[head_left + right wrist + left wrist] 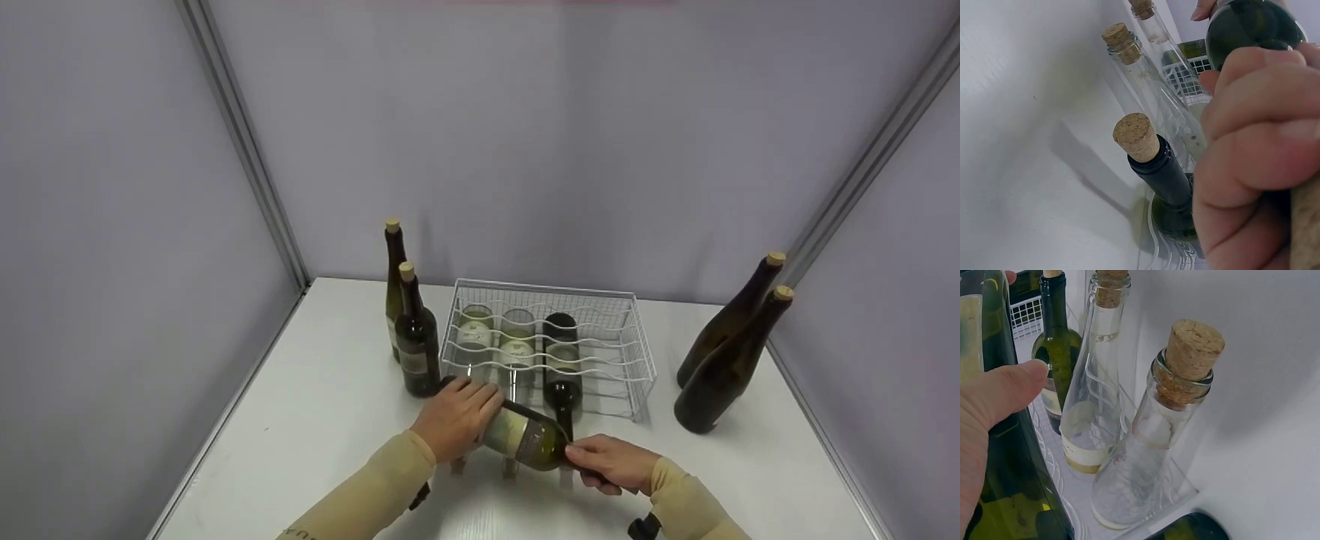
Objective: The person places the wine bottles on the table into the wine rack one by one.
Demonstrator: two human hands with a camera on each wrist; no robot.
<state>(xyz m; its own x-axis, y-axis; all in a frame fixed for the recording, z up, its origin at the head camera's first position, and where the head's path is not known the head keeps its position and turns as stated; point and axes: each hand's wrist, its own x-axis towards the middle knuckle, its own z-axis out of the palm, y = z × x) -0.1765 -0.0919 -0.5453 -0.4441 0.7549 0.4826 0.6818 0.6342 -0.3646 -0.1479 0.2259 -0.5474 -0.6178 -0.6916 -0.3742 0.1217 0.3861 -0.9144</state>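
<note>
A green wine bottle [517, 435] with a cream label is held slanting above the front of a white wire rack [643, 356]. My left hand [457, 420] grips its body near the base; the thumb [1022, 379] lies along the glass in the left wrist view. Round the bottle's neck, at the lower right, my right hand [615, 463] curls its fingers. In the rack lie two clear bottles and a dark bottle [562, 394], necks toward me. The clear bottle [1134, 478] and the dark one have corks in their mouths. The held bottle's mouth is hidden by my right hand.
Left of the rack stand two dark corked bottles, the nearer one [418, 345] close to its side. Two more dark bottles stand at the right, the front bottle [724, 375] among them. The white table [322, 360] meets grey walls behind and on both sides.
</note>
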